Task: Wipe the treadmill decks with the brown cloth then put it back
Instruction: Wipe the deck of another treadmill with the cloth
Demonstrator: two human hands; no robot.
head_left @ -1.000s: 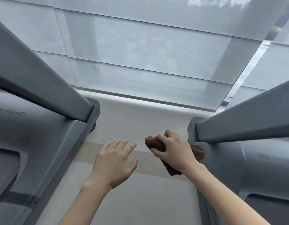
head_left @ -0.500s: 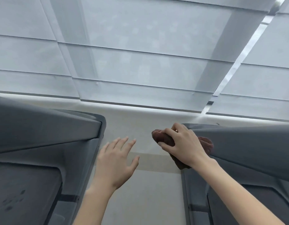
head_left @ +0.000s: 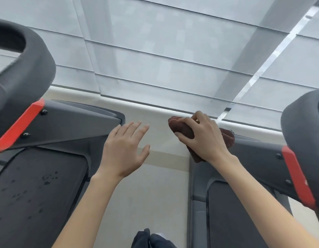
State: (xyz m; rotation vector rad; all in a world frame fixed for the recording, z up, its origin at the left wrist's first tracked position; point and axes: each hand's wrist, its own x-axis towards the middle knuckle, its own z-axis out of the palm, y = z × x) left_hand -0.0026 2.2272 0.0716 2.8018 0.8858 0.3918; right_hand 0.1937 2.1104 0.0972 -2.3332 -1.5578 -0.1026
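My right hand (head_left: 202, 138) grips the bunched brown cloth (head_left: 182, 128) over the front left corner of the right treadmill (head_left: 244, 154); part of the cloth pokes out behind the hand. My left hand (head_left: 123, 151) hovers with straight spread fingers over the floor gap, close to the left treadmill's front cover (head_left: 74, 126). The left treadmill's dark belt (head_left: 35, 194) carries several small dark spots. The right treadmill's belt (head_left: 235, 221) lies below my right forearm.
Dark handlebars with red trim rise at far left (head_left: 19, 126) and far right (head_left: 298, 176). A pale floor strip (head_left: 146, 194) runs between the two machines. Grey roller blinds (head_left: 164, 59) cover the window ahead. Dark shoes (head_left: 149, 238) show at the bottom edge.
The view has pulled back and tipped down, bringing the handlebars, both belts and my shoes into sight. Both hands keep their places, the right still holding the cloth at the right treadmill's corner.
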